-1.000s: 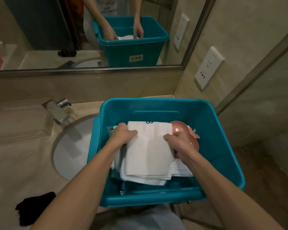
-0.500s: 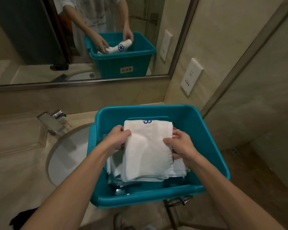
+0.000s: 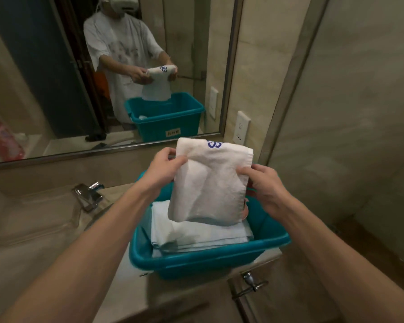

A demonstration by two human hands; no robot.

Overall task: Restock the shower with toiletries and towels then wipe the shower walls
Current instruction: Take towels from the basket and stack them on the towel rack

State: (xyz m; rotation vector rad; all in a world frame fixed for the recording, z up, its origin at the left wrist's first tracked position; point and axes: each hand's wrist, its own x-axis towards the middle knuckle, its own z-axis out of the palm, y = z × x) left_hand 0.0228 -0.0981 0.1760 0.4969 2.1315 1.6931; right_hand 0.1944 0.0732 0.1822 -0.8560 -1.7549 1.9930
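A folded white towel with a blue flower mark hangs in the air above a teal plastic bin. My left hand pinches its upper left edge. Its right edge is gripped by my right hand. More folded pale towels lie in the bin below. A sliver of a pink object shows behind the lifted towel. The bin sits on the beige vanity counter at its right end.
A chrome faucet stands left of the bin over the sink. The mirror fills the back wall. A wall socket and a glass shower panel are at the right. A cabinet handle sticks out below the counter.
Both hands have lifted the top white towel up out of the bin; it now hangs clear of the stack. The view has tilted upward.
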